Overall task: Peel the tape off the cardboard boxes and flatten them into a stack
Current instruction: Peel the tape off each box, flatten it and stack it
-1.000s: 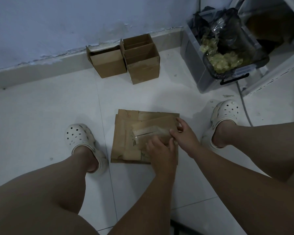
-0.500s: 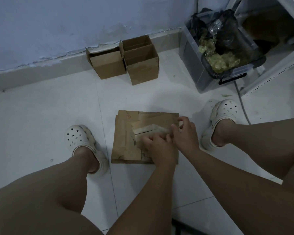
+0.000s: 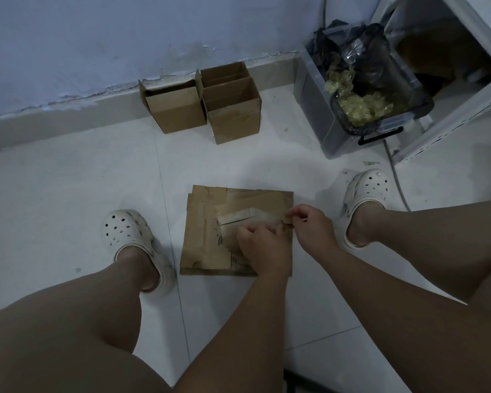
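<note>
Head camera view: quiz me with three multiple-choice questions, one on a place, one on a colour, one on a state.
1. Where do the upright cardboard boxes stand? A) beside the skirting B) on a table C) in a drawer
2. What colour are the clogs? A) black B) white C) red
3. What is the right hand doing? A) waving in the air B) holding scissors C) pinching the tape
Answers: 1 A, they stand right along it; 2 B, both look white; 3 C, its grip closes on the tape's end.
</note>
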{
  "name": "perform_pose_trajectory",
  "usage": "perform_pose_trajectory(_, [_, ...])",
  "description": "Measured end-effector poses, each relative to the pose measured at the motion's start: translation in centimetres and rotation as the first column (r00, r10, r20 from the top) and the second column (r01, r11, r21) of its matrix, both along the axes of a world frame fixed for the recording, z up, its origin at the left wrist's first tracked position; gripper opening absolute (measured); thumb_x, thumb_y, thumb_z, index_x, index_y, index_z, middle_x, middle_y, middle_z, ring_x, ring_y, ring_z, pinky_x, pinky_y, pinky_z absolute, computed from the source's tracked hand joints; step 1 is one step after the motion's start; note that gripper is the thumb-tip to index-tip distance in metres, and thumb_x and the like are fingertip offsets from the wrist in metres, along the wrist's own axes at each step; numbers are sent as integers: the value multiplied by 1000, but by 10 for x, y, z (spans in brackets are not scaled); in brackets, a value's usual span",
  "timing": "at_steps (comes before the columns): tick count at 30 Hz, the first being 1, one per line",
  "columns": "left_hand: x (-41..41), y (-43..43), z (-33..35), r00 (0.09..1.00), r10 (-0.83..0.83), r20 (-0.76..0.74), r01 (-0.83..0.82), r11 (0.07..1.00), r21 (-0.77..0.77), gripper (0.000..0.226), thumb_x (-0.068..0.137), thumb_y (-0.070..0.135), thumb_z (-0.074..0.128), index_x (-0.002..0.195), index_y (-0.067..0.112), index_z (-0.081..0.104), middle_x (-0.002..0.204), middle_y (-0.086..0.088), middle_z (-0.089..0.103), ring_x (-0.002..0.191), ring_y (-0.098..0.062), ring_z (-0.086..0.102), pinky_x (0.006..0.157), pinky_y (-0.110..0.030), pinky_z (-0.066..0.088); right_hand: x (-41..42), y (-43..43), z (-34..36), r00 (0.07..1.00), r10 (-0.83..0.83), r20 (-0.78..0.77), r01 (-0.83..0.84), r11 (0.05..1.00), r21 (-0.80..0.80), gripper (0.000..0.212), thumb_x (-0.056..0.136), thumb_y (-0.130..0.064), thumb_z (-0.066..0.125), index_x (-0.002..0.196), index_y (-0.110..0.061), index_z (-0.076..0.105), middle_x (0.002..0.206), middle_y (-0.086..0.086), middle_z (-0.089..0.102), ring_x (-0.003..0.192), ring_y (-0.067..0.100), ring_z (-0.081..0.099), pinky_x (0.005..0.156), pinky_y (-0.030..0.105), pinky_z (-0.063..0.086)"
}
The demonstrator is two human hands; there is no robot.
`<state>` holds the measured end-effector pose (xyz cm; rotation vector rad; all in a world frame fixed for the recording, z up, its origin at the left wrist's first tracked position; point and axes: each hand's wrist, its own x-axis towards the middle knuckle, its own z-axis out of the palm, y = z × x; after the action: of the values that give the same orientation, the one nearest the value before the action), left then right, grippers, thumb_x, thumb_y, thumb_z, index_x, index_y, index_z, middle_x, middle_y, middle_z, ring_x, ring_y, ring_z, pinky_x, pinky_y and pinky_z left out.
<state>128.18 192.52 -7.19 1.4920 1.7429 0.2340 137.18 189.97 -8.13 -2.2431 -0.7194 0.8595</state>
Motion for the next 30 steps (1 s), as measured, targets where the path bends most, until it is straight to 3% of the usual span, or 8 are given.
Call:
perform_pose_trajectory(4, [-1, 2, 1, 1000, -3, 15, 2, 1000, 4, 25, 92, 32, 56, 88, 8, 60, 108, 1, 31, 102, -20, 45, 95, -32, 41, 0, -1, 1, 986, 154, 63, -155, 988, 17, 27, 93, -5, 52, 107, -14, 73, 110, 1, 69, 90, 0, 52, 63, -7, 33])
perform_pose_trajectory(9, [-2, 2, 1, 996, 26, 82, -25, 1000, -17, 24, 94, 27, 50, 76, 12, 47, 106, 1, 28, 107, -26, 43, 97, -40, 39, 0, -3, -5, 990, 142, 9, -142, 990, 8, 24, 93, -14, 57, 112, -19, 71, 114, -4, 68, 91, -1, 51, 66, -3, 30])
perform_pose_trajectory(13, [-3, 5, 7, 949, 221, 225, -207, 975, -82, 34, 92, 23, 52, 67, 28, 29, 112, -9, 41, 105, -32, 48, 93, -51, 43, 0, -4, -5, 986, 144, -87, -142, 990, 22, 27, 87, -23, 66, 113, -27, 69, 111, -12, 68, 85, -3, 56, 69, 1, 35])
perform_pose_trajectory(15, [-6, 6, 8, 942, 229, 244, -218, 973, -71, 35, 93, 22, 52, 68, 30, 28, 110, -9, 42, 104, -32, 49, 92, -52, 44, 1, -5, -4, 977, 193, -88, -193, 981, 5, 32, 84, -24, 69, 116, -30, 67, 109, -14, 66, 82, -5, 57, 69, 3, 37])
perform_pose_trajectory(18, [-8, 9, 5, 961, 170, 218, -164, 985, -45, 36, 94, 23, 50, 66, 30, 28, 108, -4, 37, 104, -30, 48, 92, -49, 44, -1, -5, -5, 969, 243, 33, -242, 970, -30, 33, 85, -25, 68, 118, -28, 66, 112, -12, 65, 80, -2, 57, 71, 7, 38])
perform_pose_trajectory(25, [-9, 12, 2, 979, 135, 151, -126, 990, -68, 31, 94, 24, 49, 68, 25, 33, 112, -4, 38, 107, -28, 47, 94, -48, 44, -4, -4, -2, 932, 318, 176, -309, 948, -79, 26, 93, -27, 58, 116, -23, 69, 114, -3, 70, 101, 16, 63, 88, 24, 45])
perform_pose_trajectory(28, [-10, 15, -2, 993, 51, 103, -44, 997, -64, 21, 95, 26, 48, 81, 11, 51, 117, -5, 37, 107, -27, 46, 95, -44, 44, -7, -7, -2, 901, 321, 293, -295, 947, -130, 21, 95, -30, 54, 105, -20, 69, 98, 1, 72, 89, 22, 65, 74, 32, 50])
perform_pose_trajectory(30, [-11, 17, -5, 997, -30, 73, 34, 997, -63, 28, 96, 28, 47, 92, 3, 61, 119, -5, 35, 107, -26, 46, 95, -43, 43, -9, -9, -4, 879, 326, 348, -276, 943, -185, 20, 96, -33, 51, 96, -17, 63, 86, 3, 69, 77, 24, 63, 61, 31, 42])
